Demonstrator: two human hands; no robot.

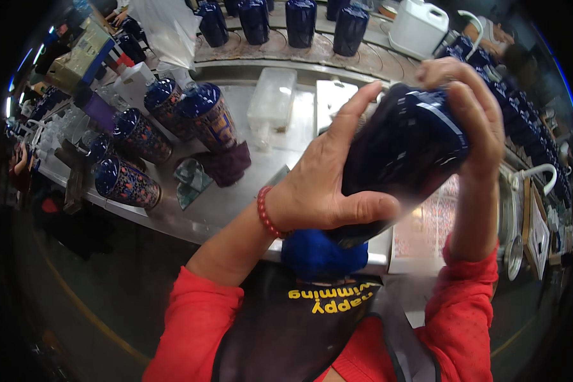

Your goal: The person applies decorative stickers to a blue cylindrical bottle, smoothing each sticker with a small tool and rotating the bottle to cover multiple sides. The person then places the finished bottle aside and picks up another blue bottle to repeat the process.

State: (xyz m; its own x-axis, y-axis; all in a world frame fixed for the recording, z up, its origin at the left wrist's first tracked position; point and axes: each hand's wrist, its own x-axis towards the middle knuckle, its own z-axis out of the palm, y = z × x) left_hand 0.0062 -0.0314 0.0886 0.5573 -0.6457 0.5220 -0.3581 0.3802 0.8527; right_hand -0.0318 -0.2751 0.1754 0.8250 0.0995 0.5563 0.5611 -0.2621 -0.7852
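Head view: at the far left edge a co-worker's hand is seen, small and partly shadowed. Next to it, a cluster of patterned vessels with glossy dark-blue domed tops is stood on the metal bench; behind them a translucent bag is noted. Just right of the cluster, a crumpled purple cloth is laid, with a greenish transparent piece beside it. Farther back, a clear plastic box is set on the bench, and beyond it dark-blue vessels are lined up in a row. At centre, the wrist of the left hand is ringed by a red bead bracelet; its grip is spread wide, thumb and fingers pressed along the near-left side of a glossy dark-blue vessel. This vessel is held up, tilted, above the bench. Below it a bright blue cloth is seen, and to the right a patterned sheet. By the right hand the vessel's upper right end is clasped, the grip part-curled around it; some fingertips are hidden. Behind, a white jug is stood. At far right, more dark-blue vessels are massed.
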